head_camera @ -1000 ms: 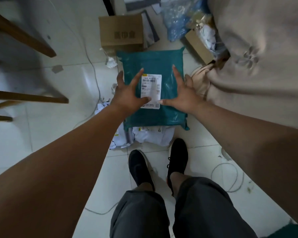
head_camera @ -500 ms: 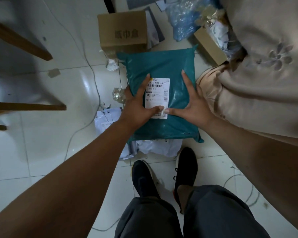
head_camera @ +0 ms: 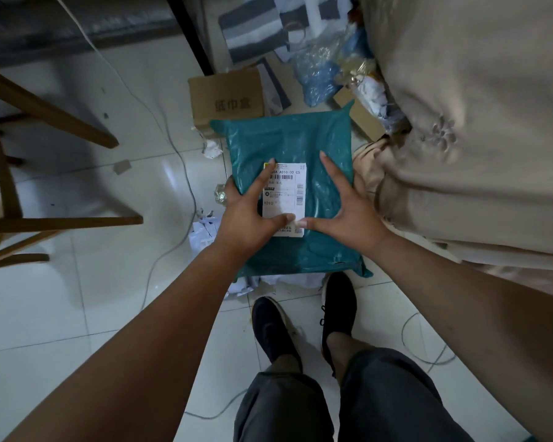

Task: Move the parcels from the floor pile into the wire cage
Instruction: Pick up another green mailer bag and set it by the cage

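Here: left hand [head_camera: 249,215], right hand [head_camera: 349,215] hold teal parcel [head_camera: 288,138].

White tiled floor [head_camera: 77,298] — wooden chair frame [head_camera: 61,222] at its left edge, grey cable [head_camera: 190,196] trailing across mid-floor. Beige fabric [head_camera: 476,138] fills the rt side; striped grey-white cloth [head_camera: 246,30] nr the top edge.

head-worn wide view, facing steeply down, hands close
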A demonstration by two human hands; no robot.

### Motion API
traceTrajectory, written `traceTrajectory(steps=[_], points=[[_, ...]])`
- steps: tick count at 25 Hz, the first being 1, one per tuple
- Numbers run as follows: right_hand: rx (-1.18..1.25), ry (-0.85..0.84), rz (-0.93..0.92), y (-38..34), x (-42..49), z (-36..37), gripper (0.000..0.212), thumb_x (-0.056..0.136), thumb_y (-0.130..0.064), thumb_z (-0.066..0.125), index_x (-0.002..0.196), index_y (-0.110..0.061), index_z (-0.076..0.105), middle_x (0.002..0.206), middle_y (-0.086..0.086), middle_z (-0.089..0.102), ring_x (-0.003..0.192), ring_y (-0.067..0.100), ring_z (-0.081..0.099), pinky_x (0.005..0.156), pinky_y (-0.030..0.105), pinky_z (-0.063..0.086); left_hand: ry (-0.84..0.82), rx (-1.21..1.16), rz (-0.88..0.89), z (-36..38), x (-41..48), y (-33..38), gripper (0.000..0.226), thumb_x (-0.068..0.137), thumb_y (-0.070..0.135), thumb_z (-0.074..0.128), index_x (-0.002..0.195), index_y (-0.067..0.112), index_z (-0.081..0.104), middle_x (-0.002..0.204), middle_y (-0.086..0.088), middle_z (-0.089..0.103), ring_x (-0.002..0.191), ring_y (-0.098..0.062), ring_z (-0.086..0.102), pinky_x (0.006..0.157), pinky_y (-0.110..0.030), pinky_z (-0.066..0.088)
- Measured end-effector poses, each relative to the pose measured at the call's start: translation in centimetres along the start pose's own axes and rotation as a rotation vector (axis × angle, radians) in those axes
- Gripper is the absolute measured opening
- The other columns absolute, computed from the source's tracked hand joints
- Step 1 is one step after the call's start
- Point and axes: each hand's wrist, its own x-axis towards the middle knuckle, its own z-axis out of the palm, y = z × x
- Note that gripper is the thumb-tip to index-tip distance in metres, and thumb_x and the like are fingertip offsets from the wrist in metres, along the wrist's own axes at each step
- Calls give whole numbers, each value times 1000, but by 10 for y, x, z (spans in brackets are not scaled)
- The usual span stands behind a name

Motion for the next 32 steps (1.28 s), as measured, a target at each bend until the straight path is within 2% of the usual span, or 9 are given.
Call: traceTrajectory(steps=[2, 6, 9, 15, 17, 23, 30, 32], points=[[3, 21, 16, -27, -20, -18, 123, 64, -54, 92, 153, -62, 7, 163, 5, 17, 153, 19, 18, 119, 34, 23, -16, 31, 21, -22, -18, 26, 100, 77, 41, 86, 152, 58, 24, 154, -5, 20, 146, -29, 31, 120, -45, 34], [-21, 71, 15, -89, -68, -59, 124, 62, -58, 91, 155, -59, 8, 158, 6, 22, 149, 24, 26, 121, 41, 28, -26, 56, 51, -66, -65, 85, 98, 77, 40, 86, 152, 58, 26, 155, -5, 18, 146, -30, 31, 118, -47, 36], [17, 94, 38, -129, -111, -90, 123, 63, -55, 92, 156, -58, 11, 160, 5, 22, 149, 25, 27, 117, 31, 23, -44, 105, 65, -95, -102, 130, 96, 78, 41, 85, 152, 57, 26, 154, -6, 20, 144, -31, 35, 117, -45, 38], [99, 133, 113, -182, -182, -137, 124, 63, -54, 92, 153, -62, 7, 164, 5, 14, 152, 26, 18, 119, 36, 22, -140, 186, 117, -133, -160, 207, 95, 79, 42, 84, 152, 57, 25, 153, -8, 22, 144, -32, 36, 119, -38, 31], [117, 154, 119, -193, -205, -149, 125, 63, -54, 92, 153, -62, 6, 165, 4, 12, 153, 25, 18, 120, 37, 23, -148, 205, 129, -141, -180, 227, 96, 79, 41, 84, 153, 57, 25, 151, -8, 23, 143, -32, 37, 117, -40, 35], [175, 202, 89, -207, -268, -174, 126, 63, -53, 93, 155, -58, 7, 164, 1, 12, 152, 19, 18, 115, 26, 19, -142, 272, 164, -145, -239, 272, 97, 78, 42, 84, 152, 59, 23, 150, -7, 25, 138, -32, 41, 109, -39, 46], [229, 308, 144, -199, -351, -215, 128, 61, -53, 94, 156, -57, 7, 162, 4, 14, 150, 26, 25, 121, 34, 25, -199, 353, 259, -112, -295, 325, 96, 80, 44, 82, 153, 59, 21, 155, -10, 20, 139, -37, 39, 106, -43, 47], [254, 372, 174, -190, -375, -224, 130, 60, -53, 94, 156, -56, 8, 162, 4, 15, 151, 25, 25, 121, 31, 24, -238, 372, 305, -96, -306, 341, 96, 80, 43, 82, 153, 57, 22, 154, -12, 20, 139, -38, 39, 108, -44, 45]])
